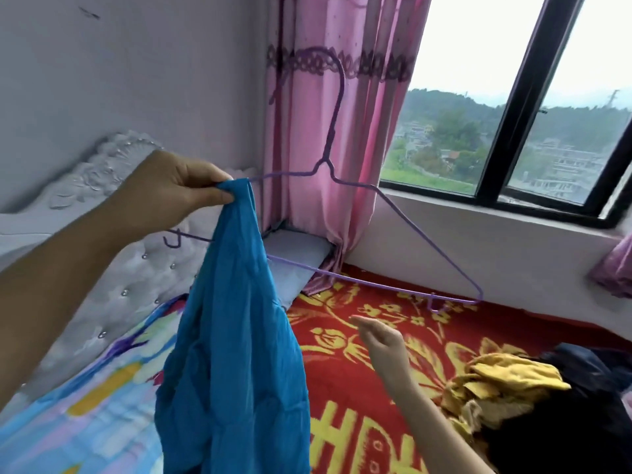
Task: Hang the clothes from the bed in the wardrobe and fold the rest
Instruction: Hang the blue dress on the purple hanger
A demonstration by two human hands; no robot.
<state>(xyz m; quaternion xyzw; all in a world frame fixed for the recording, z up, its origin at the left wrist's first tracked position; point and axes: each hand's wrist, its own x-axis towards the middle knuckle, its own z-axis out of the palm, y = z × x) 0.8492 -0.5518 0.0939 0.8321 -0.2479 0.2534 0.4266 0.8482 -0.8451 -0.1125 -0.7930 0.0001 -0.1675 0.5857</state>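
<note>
Blue garment (232, 336) hangs in the air above the bed, its gathered top pinched between the thumb and fingers of the left hand (178, 186), together with 1 shoulder of a purple wire hanger (325, 162). The hanger tilts, its hook up in front of the pink curtain (328, 97) and its bottom bar running behind the cloth. The right hand (383, 340) hovers below that bar, fingers loosely extended and holding nothing, apart from both hanger and garment. On the red patterned blanket (359, 388) at the right lies a crumpled yellow garment (506, 381) against dark clothing (581, 422). A floral sheet (85, 388) lies beside the white tufted headboard (102, 268).
</note>
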